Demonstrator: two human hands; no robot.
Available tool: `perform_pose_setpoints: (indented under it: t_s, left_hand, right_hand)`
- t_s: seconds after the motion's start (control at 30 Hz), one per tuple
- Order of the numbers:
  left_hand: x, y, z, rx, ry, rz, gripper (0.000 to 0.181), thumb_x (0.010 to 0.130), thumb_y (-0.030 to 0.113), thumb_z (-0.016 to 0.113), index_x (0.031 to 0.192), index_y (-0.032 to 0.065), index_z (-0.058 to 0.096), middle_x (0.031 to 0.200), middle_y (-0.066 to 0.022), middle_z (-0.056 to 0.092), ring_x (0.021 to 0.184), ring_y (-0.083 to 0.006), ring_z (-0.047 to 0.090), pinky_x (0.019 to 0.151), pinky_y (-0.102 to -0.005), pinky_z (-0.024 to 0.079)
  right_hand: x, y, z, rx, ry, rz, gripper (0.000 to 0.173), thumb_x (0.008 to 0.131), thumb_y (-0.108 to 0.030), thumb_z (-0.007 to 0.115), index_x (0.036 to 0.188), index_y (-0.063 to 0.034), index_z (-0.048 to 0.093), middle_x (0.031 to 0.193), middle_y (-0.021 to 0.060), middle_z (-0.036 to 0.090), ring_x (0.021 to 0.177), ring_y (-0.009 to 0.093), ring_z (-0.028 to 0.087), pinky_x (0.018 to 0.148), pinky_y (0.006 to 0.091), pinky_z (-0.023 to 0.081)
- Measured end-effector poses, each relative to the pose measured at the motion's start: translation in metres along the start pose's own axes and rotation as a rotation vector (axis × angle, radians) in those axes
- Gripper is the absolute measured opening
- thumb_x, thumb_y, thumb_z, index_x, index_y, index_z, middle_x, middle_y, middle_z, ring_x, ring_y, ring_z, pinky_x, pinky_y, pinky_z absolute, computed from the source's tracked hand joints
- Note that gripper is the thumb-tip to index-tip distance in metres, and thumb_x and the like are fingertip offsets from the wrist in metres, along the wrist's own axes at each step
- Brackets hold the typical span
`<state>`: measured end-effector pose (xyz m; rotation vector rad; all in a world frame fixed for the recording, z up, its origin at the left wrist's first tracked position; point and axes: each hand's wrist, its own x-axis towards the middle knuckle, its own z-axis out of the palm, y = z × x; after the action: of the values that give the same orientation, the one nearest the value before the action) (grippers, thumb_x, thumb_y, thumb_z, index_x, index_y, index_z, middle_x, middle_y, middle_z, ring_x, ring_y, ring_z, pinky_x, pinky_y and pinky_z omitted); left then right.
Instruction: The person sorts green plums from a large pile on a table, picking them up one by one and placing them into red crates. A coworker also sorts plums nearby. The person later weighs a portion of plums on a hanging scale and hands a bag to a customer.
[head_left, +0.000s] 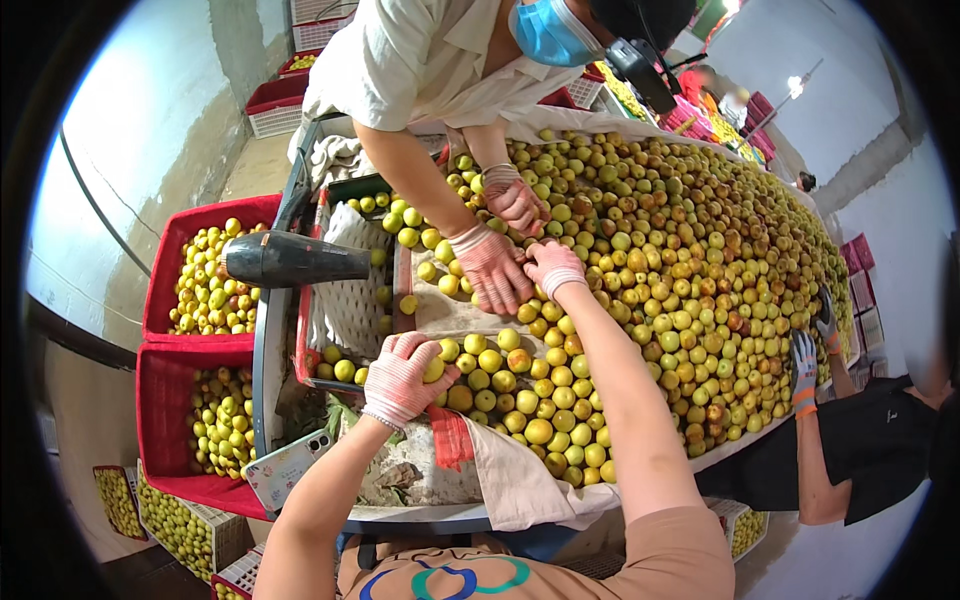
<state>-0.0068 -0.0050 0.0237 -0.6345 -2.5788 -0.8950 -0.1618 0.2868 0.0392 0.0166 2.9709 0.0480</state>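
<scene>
My left hand (405, 375), in a red-and-white striped glove, has a yellow-green jujube (433, 369) between thumb and fingers near the front edge of the sorting table. Reaching further in, my right hand (556, 268) wears a similar glove. Its fingers are curled down at the edge of the large jujube heap (675, 262), close to a co-worker's gloved hand (495, 274); what lies under my fingertips is hidden. Between my hands loose jujubes (491, 360) lie on pale cloth. To the left is a red-edged crate (304, 337) lined with white foam netting (349, 292).
A black hair dryer (296, 259) juts over the crate. A phone (289, 465) leans at the table's left corner. Two red-lined baskets (161, 420) hold jujubes beyond that edge. The masked co-worker (427, 60) leans in opposite; another person's gloved hands (804, 367) touch the heap at right.
</scene>
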Motion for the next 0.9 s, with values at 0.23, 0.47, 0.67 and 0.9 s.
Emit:
perform_pose_setpoints:
  t_s: [0.23, 0.47, 0.67, 0.9]
  left_hand:
    - [0.000, -0.001, -0.004, -0.005, -0.074, -0.056, 0.039, 0.072, 0.036, 0.081, 0.098, 0.0110, 0.066, 0.104, -0.0079, 0.060, 0.098, -0.0317, 0.057, 0.080, -0.0428, 0.053]
    - [0.001, -0.001, -0.004, 0.005, -0.023, -0.056, 0.039, 0.070, 0.034, 0.082, 0.095, 0.0096, 0.066, 0.103, -0.0081, 0.060, 0.096, -0.0315, 0.058, 0.080, -0.0424, 0.053]
    - [0.002, 0.004, -0.002, -0.010, -0.019, -0.027, 0.039, 0.071, 0.034, 0.082, 0.096, 0.0090, 0.066, 0.104, -0.0092, 0.060, 0.096, -0.0325, 0.059, 0.080, -0.0427, 0.053]
    - [-0.001, -0.004, 0.002, -0.071, -0.026, -0.026, 0.041, 0.070, 0.030, 0.084, 0.097, 0.0068, 0.064, 0.105, -0.0118, 0.061, 0.098, -0.0329, 0.060, 0.084, -0.0419, 0.052]
  right_hand:
    - [0.009, -0.016, -0.021, -0.107, -0.328, -0.010, 0.042, 0.092, -0.033, 0.053, 0.132, -0.0185, 0.059, 0.140, 0.0122, 0.051, 0.129, 0.034, 0.048, 0.104, 0.0452, 0.046]
    - [-0.030, -0.027, 0.001, 0.006, -0.321, -0.032, 0.049, 0.090, -0.037, 0.061, 0.134, -0.0162, 0.054, 0.138, 0.0140, 0.049, 0.127, 0.038, 0.048, 0.107, 0.0456, 0.043]
    - [-0.076, -0.013, 0.020, 0.207, 0.023, -0.177, 0.036, 0.086, -0.035, 0.064, 0.114, -0.0135, 0.057, 0.115, 0.0159, 0.061, 0.104, 0.036, 0.062, 0.092, 0.0452, 0.051]
    - [-0.167, -0.023, 0.032, 1.405, 0.055, -0.028, 0.022, 0.092, -0.018, 0.063, 0.112, -0.0086, 0.057, 0.083, 0.0014, 0.064, 0.059, 0.008, 0.057, 0.048, 0.0222, 0.044]
